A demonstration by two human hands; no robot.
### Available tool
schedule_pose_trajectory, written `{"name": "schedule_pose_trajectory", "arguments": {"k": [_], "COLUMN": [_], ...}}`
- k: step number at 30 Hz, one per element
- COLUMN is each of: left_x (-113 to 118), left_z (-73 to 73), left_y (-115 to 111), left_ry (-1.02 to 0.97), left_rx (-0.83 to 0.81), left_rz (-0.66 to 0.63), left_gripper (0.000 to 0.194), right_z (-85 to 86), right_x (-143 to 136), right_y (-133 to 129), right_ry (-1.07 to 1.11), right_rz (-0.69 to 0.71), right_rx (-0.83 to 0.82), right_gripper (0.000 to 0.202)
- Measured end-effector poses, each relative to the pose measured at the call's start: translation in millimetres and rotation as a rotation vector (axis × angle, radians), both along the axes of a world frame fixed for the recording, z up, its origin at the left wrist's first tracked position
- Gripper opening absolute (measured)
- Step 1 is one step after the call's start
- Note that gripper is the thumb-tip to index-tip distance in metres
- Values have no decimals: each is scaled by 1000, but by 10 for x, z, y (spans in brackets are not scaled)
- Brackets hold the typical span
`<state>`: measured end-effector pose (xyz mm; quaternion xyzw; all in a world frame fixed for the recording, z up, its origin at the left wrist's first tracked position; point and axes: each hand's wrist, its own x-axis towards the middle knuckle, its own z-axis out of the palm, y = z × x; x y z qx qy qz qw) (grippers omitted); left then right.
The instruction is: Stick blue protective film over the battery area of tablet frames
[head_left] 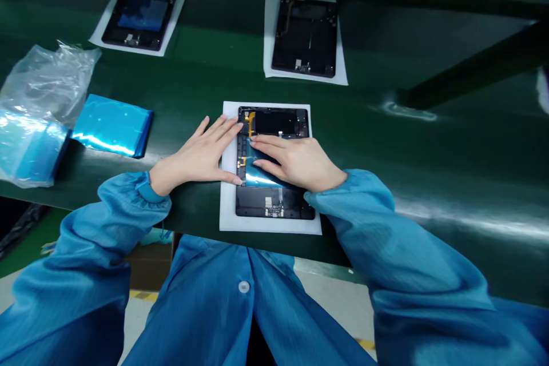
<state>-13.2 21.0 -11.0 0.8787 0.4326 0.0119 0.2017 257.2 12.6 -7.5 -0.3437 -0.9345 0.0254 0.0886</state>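
Note:
In front of me an opened tablet [253,206] lies on a white foam sheet [229,220], its inner parts facing up. A shiny blue film-like sheet [261,181] covers part of its middle. My left hand [206,151] has its fingers spread, with the fingertips and thumb on the tablet's left edge. Flat across the blue sheet rests my right hand [295,160], fingers stretched out to the left and the palm hiding part of the sheet. Near the right fingertips an orange flex cable [251,124] shows along the tablet's upper left.
Left on the green bench [189,80] lie a stack of shiny blue sheets [114,126] and a clear plastic bag [47,86] holding more blue pieces. Two more opened tablets, one at the back left [139,14] and one behind mine [304,37], lie on white sheets.

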Motion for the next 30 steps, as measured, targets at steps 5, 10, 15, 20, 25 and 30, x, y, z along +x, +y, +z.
{"name": "schedule_pose_trajectory", "arguments": {"k": [5, 10, 15, 20, 25, 30], "left_x": [10, 15, 31, 57, 64, 98], "left_z": [-3, -30, -8, -32, -59, -38], "left_y": [-8, -4, -9, -12, -13, -35], "left_ry": [1, -13, 7, 24, 25, 21], "left_rx": [-2, -1, -15, -3, 18, 10], "left_rz": [0, -4, -4, -5, 3, 11], "left_gripper": [132, 130, 132, 145, 146, 143], "right_z": [15, -8, -12, -57, -44, 34], "right_x": [5, -41, -5, 152, 140, 97], "right_y": [-284, -298, -311, -177, -351, -712], "right_ry": [-43, -7, -19, 26, -29, 97], "right_rz": [80, -32, 66, -142, -75, 166], "right_rx": [39, 105, 99, 105, 128, 131], "right_gripper": [53, 47, 47, 40, 49, 39]}}
